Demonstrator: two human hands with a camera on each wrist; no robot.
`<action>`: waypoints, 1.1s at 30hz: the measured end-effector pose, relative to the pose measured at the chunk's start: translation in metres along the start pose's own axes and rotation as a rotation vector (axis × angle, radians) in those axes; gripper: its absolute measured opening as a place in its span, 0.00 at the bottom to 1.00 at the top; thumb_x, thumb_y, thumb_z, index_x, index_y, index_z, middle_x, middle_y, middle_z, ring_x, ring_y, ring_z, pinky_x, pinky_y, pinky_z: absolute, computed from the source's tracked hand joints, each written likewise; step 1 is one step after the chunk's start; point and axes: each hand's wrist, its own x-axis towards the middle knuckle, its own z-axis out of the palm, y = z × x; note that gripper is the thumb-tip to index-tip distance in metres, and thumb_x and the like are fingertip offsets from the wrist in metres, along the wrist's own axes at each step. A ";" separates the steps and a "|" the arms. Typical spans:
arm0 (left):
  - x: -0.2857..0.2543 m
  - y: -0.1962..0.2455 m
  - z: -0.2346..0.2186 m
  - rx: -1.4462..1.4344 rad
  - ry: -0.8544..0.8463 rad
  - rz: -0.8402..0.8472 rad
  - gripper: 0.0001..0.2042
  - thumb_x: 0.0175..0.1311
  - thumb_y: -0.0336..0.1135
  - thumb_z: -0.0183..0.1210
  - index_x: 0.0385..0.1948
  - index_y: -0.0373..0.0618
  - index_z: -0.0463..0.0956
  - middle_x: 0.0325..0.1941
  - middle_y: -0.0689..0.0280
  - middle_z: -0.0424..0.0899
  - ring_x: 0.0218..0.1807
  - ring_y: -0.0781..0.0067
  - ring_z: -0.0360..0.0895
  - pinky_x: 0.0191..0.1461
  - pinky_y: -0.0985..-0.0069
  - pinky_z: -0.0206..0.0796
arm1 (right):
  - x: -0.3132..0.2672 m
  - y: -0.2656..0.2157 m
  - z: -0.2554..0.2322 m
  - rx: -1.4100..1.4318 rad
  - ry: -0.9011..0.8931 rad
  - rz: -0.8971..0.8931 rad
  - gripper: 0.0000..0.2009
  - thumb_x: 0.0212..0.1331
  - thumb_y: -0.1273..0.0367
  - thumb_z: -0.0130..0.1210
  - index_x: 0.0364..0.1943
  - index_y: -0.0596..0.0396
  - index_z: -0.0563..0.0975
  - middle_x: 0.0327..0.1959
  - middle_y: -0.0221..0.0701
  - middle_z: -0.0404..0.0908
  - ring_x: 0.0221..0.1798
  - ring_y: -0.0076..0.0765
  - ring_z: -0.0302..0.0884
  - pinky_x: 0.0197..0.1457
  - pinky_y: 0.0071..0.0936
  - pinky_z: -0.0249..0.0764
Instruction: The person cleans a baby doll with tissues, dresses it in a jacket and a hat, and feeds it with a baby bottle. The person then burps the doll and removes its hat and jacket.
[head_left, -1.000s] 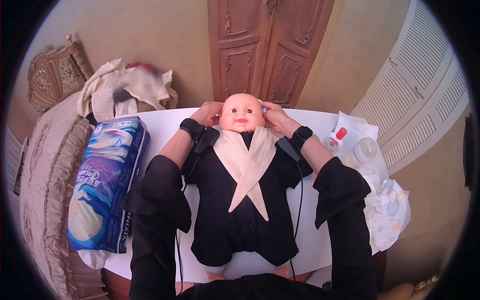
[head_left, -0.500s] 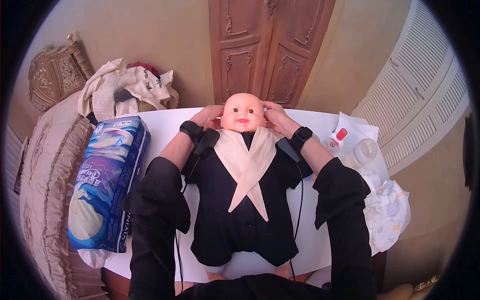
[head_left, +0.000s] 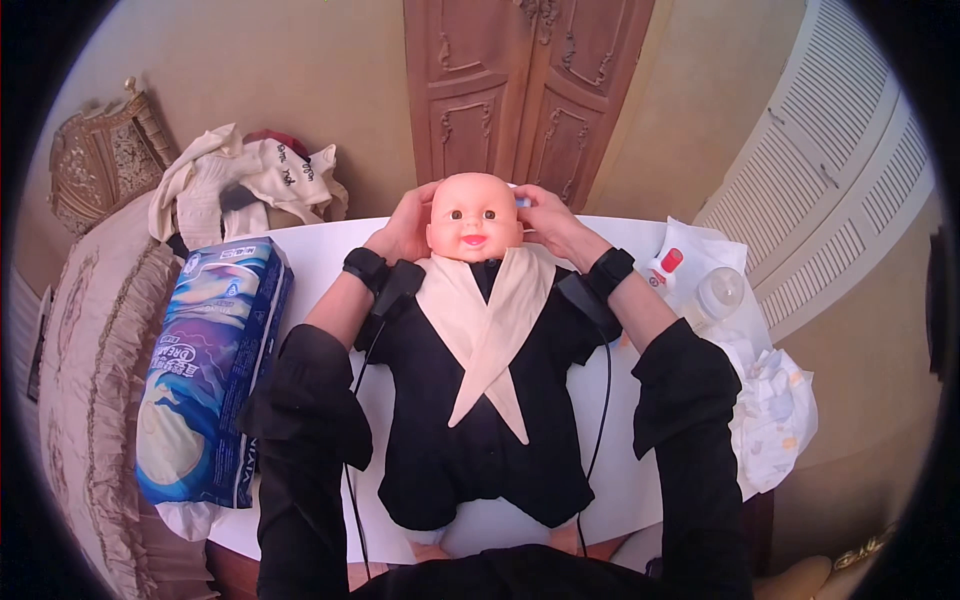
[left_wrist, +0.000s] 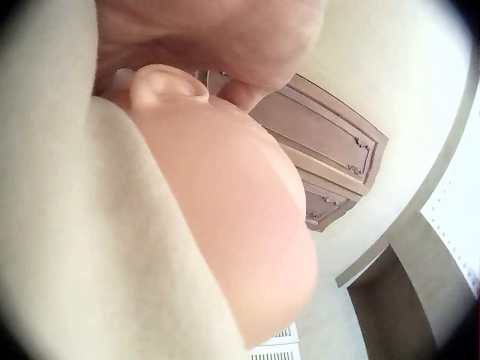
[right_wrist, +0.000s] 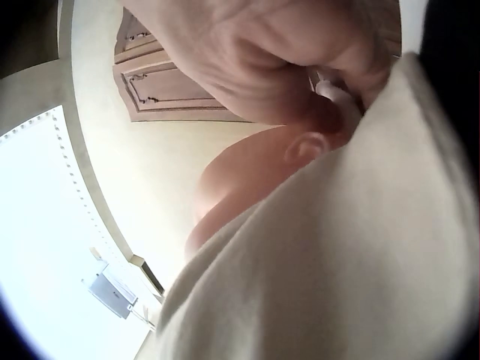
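Diaper pack (head_left: 205,370) and baby bottle (head_left: 717,296) flank the baby doll (head_left: 485,350) on the tabletop (head_left: 628,490), its head (head_left: 475,215) near the far edge. Our left hand (head_left: 408,228) and right hand (head_left: 555,224) touch this head; their grip, hidden, we cannot tell. Bare strips border its body.

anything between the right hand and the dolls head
Possibly: a small pale thing shows at the right hand, by the doll's ear; whether it lies between hand and head is unclear. Nothing else visible blocks the way.
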 end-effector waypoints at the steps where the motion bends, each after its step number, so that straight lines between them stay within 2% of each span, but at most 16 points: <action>1: 0.000 0.001 -0.001 0.003 -0.006 0.008 0.21 0.67 0.48 0.42 0.51 0.43 0.70 0.55 0.57 0.74 0.55 0.60 0.73 0.58 0.60 0.67 | 0.000 -0.001 0.001 0.000 0.002 -0.002 0.19 0.59 0.78 0.48 0.56 0.54 0.67 0.44 0.33 0.75 0.44 0.32 0.77 0.45 0.32 0.78; 3: 0.001 0.002 -0.002 0.007 -0.015 0.016 0.21 0.67 0.48 0.42 0.52 0.43 0.70 0.55 0.57 0.74 0.55 0.61 0.73 0.58 0.61 0.67 | 0.001 -0.003 0.003 0.050 0.185 0.096 0.19 0.59 0.75 0.51 0.56 0.54 0.67 0.41 0.32 0.75 0.40 0.31 0.77 0.43 0.33 0.77; 4: 0.000 0.003 -0.001 -0.002 -0.043 0.022 0.21 0.67 0.48 0.42 0.52 0.43 0.70 0.55 0.58 0.74 0.55 0.62 0.73 0.59 0.61 0.67 | 0.005 -0.001 0.000 0.050 0.186 0.093 0.19 0.59 0.75 0.51 0.56 0.54 0.67 0.41 0.32 0.75 0.40 0.31 0.77 0.43 0.33 0.77; 7: -0.005 0.005 0.003 -0.002 -0.046 0.033 0.21 0.67 0.47 0.42 0.52 0.43 0.70 0.55 0.59 0.74 0.55 0.63 0.73 0.59 0.62 0.67 | 0.015 0.010 -0.004 -0.090 0.125 0.080 0.18 0.58 0.75 0.52 0.54 0.53 0.69 0.42 0.31 0.76 0.39 0.31 0.78 0.41 0.35 0.77; 9: -0.006 0.005 0.004 0.004 -0.020 0.038 0.20 0.67 0.47 0.42 0.52 0.43 0.70 0.55 0.59 0.74 0.56 0.63 0.73 0.59 0.63 0.67 | 0.017 0.016 -0.006 -0.282 -0.137 0.039 0.15 0.56 0.76 0.53 0.49 0.55 0.74 0.35 0.33 0.79 0.30 0.28 0.77 0.29 0.24 0.73; 13: -0.003 0.005 -0.003 0.025 -0.015 0.066 0.18 0.66 0.46 0.44 0.50 0.44 0.72 0.53 0.61 0.75 0.54 0.65 0.73 0.57 0.65 0.67 | 0.013 0.014 -0.006 -0.132 -0.145 0.162 0.12 0.57 0.78 0.52 0.46 0.57 0.76 0.36 0.33 0.79 0.31 0.27 0.78 0.29 0.25 0.75; 15: -0.001 0.004 -0.006 0.061 0.032 0.107 0.17 0.66 0.45 0.45 0.49 0.45 0.73 0.52 0.62 0.76 0.53 0.66 0.73 0.57 0.65 0.68 | 0.007 0.016 -0.003 0.134 -0.194 0.206 0.14 0.61 0.75 0.50 0.51 0.57 0.72 0.45 0.33 0.77 0.41 0.30 0.78 0.41 0.27 0.79; 18: 0.005 0.005 -0.013 0.095 0.074 0.149 0.16 0.65 0.42 0.48 0.47 0.45 0.74 0.47 0.62 0.76 0.50 0.69 0.74 0.55 0.66 0.68 | 0.013 0.024 -0.005 0.274 -0.187 0.235 0.14 0.62 0.75 0.49 0.52 0.58 0.71 0.46 0.33 0.77 0.42 0.31 0.78 0.44 0.30 0.80; 19: 0.001 0.006 -0.008 0.106 0.157 0.149 0.15 0.65 0.41 0.48 0.47 0.43 0.74 0.46 0.62 0.76 0.48 0.70 0.74 0.52 0.67 0.69 | 0.012 0.023 -0.004 0.274 -0.187 0.234 0.14 0.62 0.75 0.49 0.52 0.58 0.71 0.46 0.33 0.77 0.42 0.31 0.78 0.44 0.30 0.80; 20: -0.002 0.007 -0.004 0.117 0.242 0.147 0.14 0.64 0.39 0.48 0.46 0.42 0.74 0.45 0.61 0.76 0.46 0.71 0.74 0.49 0.68 0.71 | 0.011 0.022 -0.004 0.239 -0.167 0.197 0.14 0.62 0.76 0.49 0.52 0.57 0.71 0.46 0.33 0.77 0.42 0.31 0.78 0.45 0.29 0.79; 21: -0.003 0.007 -0.005 0.115 0.243 0.147 0.14 0.64 0.39 0.48 0.46 0.42 0.74 0.45 0.61 0.76 0.46 0.71 0.74 0.49 0.68 0.71 | 0.010 0.022 -0.003 0.203 -0.146 0.160 0.14 0.62 0.76 0.48 0.52 0.57 0.71 0.46 0.34 0.76 0.43 0.31 0.78 0.45 0.29 0.79; 23: 0.004 0.007 -0.016 0.137 0.263 0.089 0.12 0.63 0.34 0.48 0.42 0.39 0.74 0.41 0.61 0.77 0.39 0.73 0.75 0.39 0.72 0.72 | 0.004 0.018 0.002 0.237 -0.141 0.125 0.14 0.61 0.77 0.49 0.51 0.58 0.72 0.43 0.34 0.77 0.41 0.30 0.78 0.43 0.28 0.79; 26: 0.072 -0.009 -0.095 0.048 0.179 -0.018 0.09 0.62 0.29 0.47 0.39 0.36 0.73 0.37 0.62 0.77 0.31 0.76 0.75 0.33 0.75 0.73 | 0.005 0.018 0.006 0.250 -0.114 0.042 0.15 0.59 0.80 0.49 0.51 0.59 0.72 0.41 0.33 0.77 0.40 0.29 0.78 0.41 0.28 0.79; 30: 0.063 -0.011 -0.086 0.012 0.136 -0.049 0.07 0.63 0.26 0.47 0.38 0.34 0.72 0.31 0.65 0.76 0.25 0.80 0.73 0.30 0.80 0.71 | 0.001 0.017 0.011 0.233 -0.061 -0.098 0.20 0.56 0.83 0.48 0.55 0.57 0.71 0.44 0.33 0.77 0.45 0.30 0.77 0.42 0.29 0.78; 32: 0.064 -0.008 -0.087 0.080 0.146 -0.136 0.16 0.71 0.33 0.41 0.54 0.33 0.67 0.57 0.51 0.73 0.55 0.60 0.74 0.60 0.60 0.67 | 0.002 0.018 0.011 0.225 -0.052 -0.077 0.20 0.57 0.82 0.49 0.56 0.56 0.70 0.46 0.32 0.77 0.46 0.29 0.77 0.44 0.27 0.79; 33: 0.064 -0.010 -0.087 0.080 0.147 -0.136 0.16 0.71 0.33 0.41 0.54 0.33 0.67 0.57 0.51 0.73 0.55 0.60 0.74 0.60 0.60 0.67 | 0.003 0.019 0.011 0.218 -0.042 -0.057 0.21 0.58 0.81 0.49 0.58 0.55 0.69 0.49 0.31 0.76 0.47 0.28 0.77 0.45 0.26 0.79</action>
